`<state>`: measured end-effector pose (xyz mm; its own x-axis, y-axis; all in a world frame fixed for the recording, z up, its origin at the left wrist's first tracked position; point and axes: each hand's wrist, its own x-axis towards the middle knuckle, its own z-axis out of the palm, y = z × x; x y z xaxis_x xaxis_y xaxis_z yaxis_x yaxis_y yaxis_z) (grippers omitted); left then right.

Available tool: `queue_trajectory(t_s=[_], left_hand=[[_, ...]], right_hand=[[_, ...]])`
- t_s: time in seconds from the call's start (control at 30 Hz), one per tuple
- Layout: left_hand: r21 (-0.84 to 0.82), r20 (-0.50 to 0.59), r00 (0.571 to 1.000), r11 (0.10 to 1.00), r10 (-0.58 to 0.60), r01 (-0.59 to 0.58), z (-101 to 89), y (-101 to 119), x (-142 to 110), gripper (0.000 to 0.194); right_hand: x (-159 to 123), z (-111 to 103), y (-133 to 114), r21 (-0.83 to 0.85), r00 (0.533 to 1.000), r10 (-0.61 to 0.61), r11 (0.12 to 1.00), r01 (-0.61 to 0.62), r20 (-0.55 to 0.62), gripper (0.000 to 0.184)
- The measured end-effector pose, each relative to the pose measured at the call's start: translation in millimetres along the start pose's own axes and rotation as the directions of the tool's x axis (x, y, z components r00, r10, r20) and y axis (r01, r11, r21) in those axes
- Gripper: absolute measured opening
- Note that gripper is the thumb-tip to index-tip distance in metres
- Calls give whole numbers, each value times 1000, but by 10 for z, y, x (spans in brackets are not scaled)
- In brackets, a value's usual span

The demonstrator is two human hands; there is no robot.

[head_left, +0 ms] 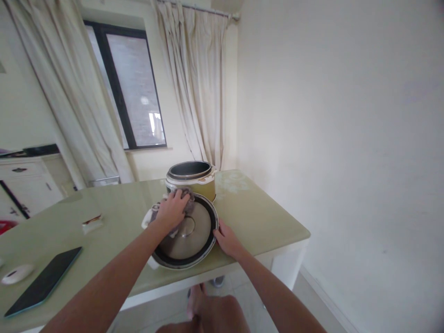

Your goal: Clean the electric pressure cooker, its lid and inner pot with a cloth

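Observation:
A round rice cooker lid [203, 226] is tilted up toward me near the table's front edge, its metal inner face and black seal ring showing. My left hand [173, 208] presses a grey-and-white cloth [187, 196] against the upper left of that face, fingers closed over it. At the lid's right rim, my right hand [227, 237] grips the edge; the fingers behind it are hidden. Just behind the lid stands the rice cooker [204, 187], its top uncovered and a dark pot inside. The lid hides the cooker's lower front.
A dark tablet [45, 280] lies at the table's left front, beside a white rounded object [17, 274]. Farther back is a small white packet [92, 224]. The green tabletop [263, 217] ends near a wall [347, 138] on the right. A white cabinet [31, 175] stands behind at left.

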<state>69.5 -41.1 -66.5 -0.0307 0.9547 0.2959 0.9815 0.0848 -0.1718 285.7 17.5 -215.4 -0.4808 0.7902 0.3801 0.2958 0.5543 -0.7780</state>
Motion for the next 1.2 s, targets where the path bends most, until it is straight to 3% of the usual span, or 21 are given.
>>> queue_trajectory(t_s=[0.13,0.27,0.37,0.5,0.63,0.73,0.9,1.03,1.2], left_hand=[[-213,33,997,975,70,-62,243,440,137,48],[-445,-23,995,890,99,-99,466,707,19,45],[-529,4,990,840,143,-120,531,582,-214,45],[-545,97,960,822,261,-168,452,299,-552,47],[-375,205,928,901,312,-220,281,163,-719,61],[-122,231,935,962,267,-244,205,72,-704,64],[69,78,992,992,101,-106,171,-193,-422,51],[-56,-22,999,998,-41,40,183,-249,-52,48],[-430,-151,966,893,-212,129,415,197,257,41]], right_hand=[[3,-23,1,28,999,30,999,-31,32,45],[3,-52,37,46,999,29,998,-30,27,44],[11,-41,71,116,999,28,993,-30,18,40],[18,-4,100,209,996,79,974,-84,33,45],[6,-5,82,296,993,109,948,-118,48,64],[3,-22,58,292,995,91,951,-98,38,68],[6,-9,59,144,996,86,986,-86,7,70],[-4,10,70,92,997,78,993,-78,1,72],[-21,2,45,79,997,70,994,-72,24,73]])
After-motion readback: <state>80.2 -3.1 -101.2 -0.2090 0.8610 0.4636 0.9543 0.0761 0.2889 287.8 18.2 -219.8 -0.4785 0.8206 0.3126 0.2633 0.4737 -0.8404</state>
